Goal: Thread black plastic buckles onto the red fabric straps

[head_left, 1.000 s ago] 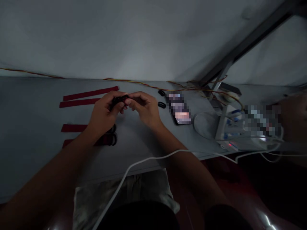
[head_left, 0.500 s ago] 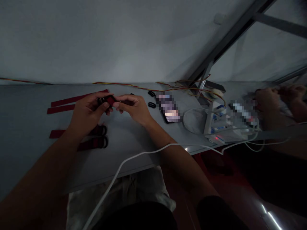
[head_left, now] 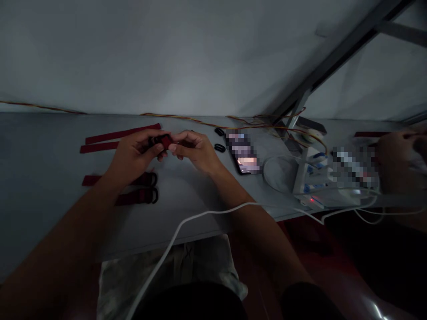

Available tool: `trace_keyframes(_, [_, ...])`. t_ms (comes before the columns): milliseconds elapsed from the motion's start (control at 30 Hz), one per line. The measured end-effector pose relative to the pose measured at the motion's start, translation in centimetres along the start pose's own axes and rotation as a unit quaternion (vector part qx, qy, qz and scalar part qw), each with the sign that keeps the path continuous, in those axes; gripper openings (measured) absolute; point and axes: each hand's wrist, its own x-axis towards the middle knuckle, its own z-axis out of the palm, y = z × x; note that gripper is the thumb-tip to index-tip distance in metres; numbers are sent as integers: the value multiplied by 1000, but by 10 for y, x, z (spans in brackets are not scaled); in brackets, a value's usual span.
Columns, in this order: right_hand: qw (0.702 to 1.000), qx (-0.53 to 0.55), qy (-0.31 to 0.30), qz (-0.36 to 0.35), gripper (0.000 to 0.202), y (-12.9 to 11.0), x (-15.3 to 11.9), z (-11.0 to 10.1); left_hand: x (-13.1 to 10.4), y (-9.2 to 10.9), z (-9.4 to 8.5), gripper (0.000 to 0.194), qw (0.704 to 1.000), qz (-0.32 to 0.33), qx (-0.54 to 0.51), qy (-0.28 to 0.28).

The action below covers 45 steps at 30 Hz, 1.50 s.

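Observation:
Between both hands, above the grey table, is a dark red strap with a black buckle (head_left: 166, 141). My left hand (head_left: 133, 153) is closed around its left part, thumb on top. The fingers of my right hand (head_left: 195, 151) pinch its right end. Two flat red strips (head_left: 123, 133) lie behind my left hand. Beneath my left wrist rest two red straps (head_left: 142, 196) with black rings at their right ends, partly covered by the forearm. Two loose black buckles (head_left: 219, 147) lie to the right of my right hand.
A phone (head_left: 243, 153) with a lit screen lies right of the buckles. Beyond it stands a white power strip (head_left: 310, 173) with plugs. A white cable (head_left: 207, 213) crosses over my right forearm. A co-worker's hands (head_left: 400, 151) are at the far right.
The whole view has shifted, so the table things appear slightly farther right. Both hands keep hold of the strap, and its red face now shows more plainly between the fingers.

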Motion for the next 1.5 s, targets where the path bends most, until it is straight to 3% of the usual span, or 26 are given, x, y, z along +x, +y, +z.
trace_keyframes(100, [997, -66, 24, -37, 31, -7, -3, -4, -2, -1, 7, 34, 998, -12, 42, 44])
trace_keyframes(200, [988, -115, 89, -58, 22, -12, -6, -3, -6, -3, 14, 31, 988, -1, 121, 94])
trace_keyframes(333, [995, -24, 98, 4, 25, -11, -7, 4, -10, -6, 18, 21, 960, 63, 231, 148])
trace_keyframes(433, [992, 45, 104, 48, 32, -6, -6, 7, -12, -8, 19, 15, 944, 115, 273, 145])
trace_keyframes(533, [993, 14, 114, 39, 35, -4, -6, 7, -13, -11, 19, 15, 935, 135, 299, 132])
trace_keyframes(733, [986, -118, 101, -56, 27, -11, -12, 8, -15, -12, 22, 17, 937, 130, 282, 159])
trace_keyframes(867, [981, -144, 99, -80, 24, -15, -15, 12, -12, -7, 20, 16, 937, 145, 277, 153])
trace_keyframes(1000, [987, -74, 129, -58, 25, -12, -12, 14, -9, -2, 19, 24, 939, 180, 262, 131])
trace_keyframes(1100, [991, 15, 134, 3, 35, -9, -10, 13, -10, -1, 22, 17, 952, 193, 212, 106])
trace_keyframes(1200, [993, 32, 111, 28, 36, -8, -10, 12, -13, -4, 24, 13, 969, 145, 172, 105])
trace_keyframes(1300, [996, 36, 83, -2, 28, -11, -11, 12, -14, -5, 24, 26, 982, 77, 130, 117])
trace_keyframes(1500, [986, 133, 85, 58, 30, -15, -12, 13, -12, -1, 20, 29, 987, 72, 110, 91])
